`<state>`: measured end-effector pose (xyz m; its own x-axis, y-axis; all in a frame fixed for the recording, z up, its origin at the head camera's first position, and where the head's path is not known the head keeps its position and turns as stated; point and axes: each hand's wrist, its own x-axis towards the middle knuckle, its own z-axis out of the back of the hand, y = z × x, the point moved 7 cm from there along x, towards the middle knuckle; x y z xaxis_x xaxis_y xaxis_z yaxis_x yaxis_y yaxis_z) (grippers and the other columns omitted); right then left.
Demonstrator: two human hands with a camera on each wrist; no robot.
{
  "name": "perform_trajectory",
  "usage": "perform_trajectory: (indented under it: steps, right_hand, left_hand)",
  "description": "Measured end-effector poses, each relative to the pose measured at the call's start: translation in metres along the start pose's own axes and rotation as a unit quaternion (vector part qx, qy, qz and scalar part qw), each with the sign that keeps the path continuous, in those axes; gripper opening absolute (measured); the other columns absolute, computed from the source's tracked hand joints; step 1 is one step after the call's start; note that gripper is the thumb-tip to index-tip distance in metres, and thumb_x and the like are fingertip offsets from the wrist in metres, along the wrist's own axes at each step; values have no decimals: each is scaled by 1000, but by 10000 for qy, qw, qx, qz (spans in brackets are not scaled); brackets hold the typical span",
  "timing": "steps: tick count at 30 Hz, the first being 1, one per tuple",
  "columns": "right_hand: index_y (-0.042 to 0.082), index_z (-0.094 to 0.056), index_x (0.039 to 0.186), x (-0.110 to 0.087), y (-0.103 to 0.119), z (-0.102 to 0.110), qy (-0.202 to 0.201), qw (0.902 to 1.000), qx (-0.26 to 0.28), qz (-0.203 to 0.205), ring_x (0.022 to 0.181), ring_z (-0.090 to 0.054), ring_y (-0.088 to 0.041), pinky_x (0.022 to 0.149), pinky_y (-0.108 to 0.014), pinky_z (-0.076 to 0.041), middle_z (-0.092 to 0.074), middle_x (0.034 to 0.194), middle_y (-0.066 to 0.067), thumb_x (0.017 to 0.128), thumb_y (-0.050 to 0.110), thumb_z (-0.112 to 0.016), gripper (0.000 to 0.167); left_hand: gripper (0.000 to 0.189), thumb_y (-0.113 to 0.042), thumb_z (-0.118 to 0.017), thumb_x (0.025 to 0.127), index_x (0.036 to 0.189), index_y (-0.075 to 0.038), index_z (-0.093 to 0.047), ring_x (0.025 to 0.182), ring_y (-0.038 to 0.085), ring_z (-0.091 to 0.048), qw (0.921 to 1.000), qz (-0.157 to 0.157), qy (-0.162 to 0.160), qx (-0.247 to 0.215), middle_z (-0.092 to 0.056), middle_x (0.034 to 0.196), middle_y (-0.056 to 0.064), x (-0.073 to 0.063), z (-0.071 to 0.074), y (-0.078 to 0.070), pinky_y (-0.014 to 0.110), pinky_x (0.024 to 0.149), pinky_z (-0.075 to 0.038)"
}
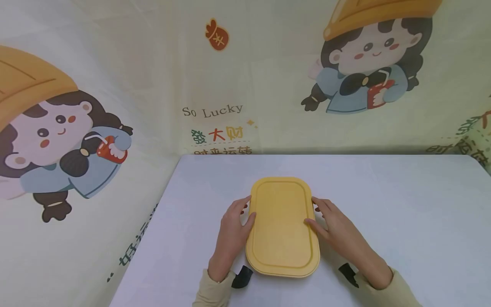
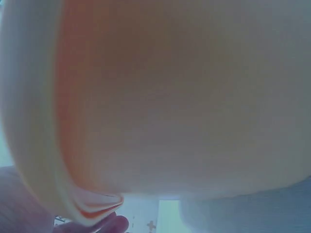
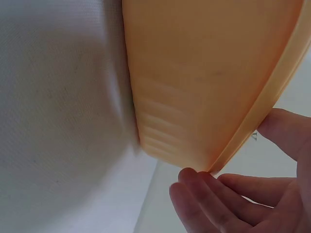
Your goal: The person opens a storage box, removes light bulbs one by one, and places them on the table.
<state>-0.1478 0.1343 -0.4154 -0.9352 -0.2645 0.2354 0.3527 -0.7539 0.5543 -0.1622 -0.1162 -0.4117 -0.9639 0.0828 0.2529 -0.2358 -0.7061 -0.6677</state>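
Note:
A yellow rectangular lidded box [image 1: 283, 226] with rounded corners sits on the white table, its lid on. My left hand [image 1: 232, 228] holds its left side, thumb at the lid's edge and fingers along the side. At the right side my right hand [image 1: 339, 228] grips the rim, with the thumb over the lid. In the right wrist view the box's side wall [image 3: 180, 82] stands on the table, and the fingers [image 3: 209, 199] are by its far corner. Close up and blurred, the box wall [image 2: 184, 107] fills most of the left wrist view and hides much of the hand.
The white table [image 1: 402, 204] extends to both sides of the box. Behind it and at the left hangs a pale cloth [image 1: 153, 85] printed with cartoon figures and lettering. Black straps [image 1: 242, 277] show at both wrists.

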Motion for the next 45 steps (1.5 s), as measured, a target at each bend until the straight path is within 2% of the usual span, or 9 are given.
perform_trajectory:
  steps: [9, 15, 20, 28, 36, 40, 43, 45]
  right_hand:
    - [-2, -49, 139, 1, -4, -2, 139, 9992, 363, -70, 104, -63, -25, 84, -41, -56, -56, 126, -11, 95, 29, -68, 56]
    - [-1, -50, 138, 1, -8, -3, 137, 9980, 601, -123, 96, -64, -20, 79, -37, -57, -57, 121, -8, 95, 28, -68, 55]
    - [-5, -53, 136, 2, -8, -3, 14, 9955, 945, -17, 91, -65, -19, 78, -32, -58, -58, 114, -8, 92, 20, -71, 54]
    - [-8, -54, 135, 3, -6, 2, -155, 9905, 1365, 79, 91, -65, -20, 76, -31, -59, -60, 113, -11, 90, 13, -73, 53]
    - [-9, -57, 132, 3, -6, 4, -342, 9854, 1666, 17, 94, -64, -23, 78, -31, -59, -58, 115, -14, 88, 7, -75, 51]
    - [-10, -56, 133, 4, -8, 3, -282, 9806, 1925, -227, 96, -64, -24, 81, -33, -59, -57, 118, -16, 87, 8, -75, 52]
    - [-10, -55, 133, 5, -11, 2, -241, 9759, 2124, -435, 96, -64, -21, 82, -32, -59, -58, 119, -17, 86, 7, -76, 54]
    - [-10, -55, 133, 5, -12, 2, -202, 9726, 2245, -566, 96, -64, -19, 83, -30, -59, -58, 120, -18, 86, 7, -77, 55]
  left_hand:
    - [41, -14, -73, 90, 129, -6, -64, 96, 20, -66, 9969, 506, 20, -607, -66, 115, 7, 2, -2, 10, 32, 82, -58]
    - [40, -17, -75, 89, 126, -5, -66, 92, 17, -66, 9886, 897, 163, -1196, -68, 109, 7, 3, -7, 22, 24, 79, -57]
    - [39, -19, -75, 88, 125, -7, -67, 91, 17, -67, 9829, 942, 244, -1561, -68, 107, 7, 4, -9, 29, 21, 78, -57]
    - [39, -23, -75, 89, 125, -10, -68, 91, 17, -67, 9774, 1099, 344, -1773, -68, 108, 7, 6, -10, 34, 19, 76, -56]
    - [39, -22, -76, 88, 124, -9, -69, 90, 18, -66, 9633, 1431, 294, -2252, -69, 109, 10, 5, -13, 40, 17, 72, -54]
    - [39, -13, -74, 89, 125, -3, -67, 92, 22, -65, 9534, 1610, 339, -2530, -67, 112, 16, 3, -3, 24, 15, 70, -52]
    - [38, -8, -72, 89, 126, -1, -66, 93, 25, -65, 9494, 1679, 406, -2622, -67, 112, 18, 1, 4, 12, 14, 69, -52]
    - [39, -9, -73, 89, 126, -1, -66, 93, 25, -65, 9483, 1699, 427, -2648, -67, 112, 18, 1, 4, 14, 14, 69, -52]
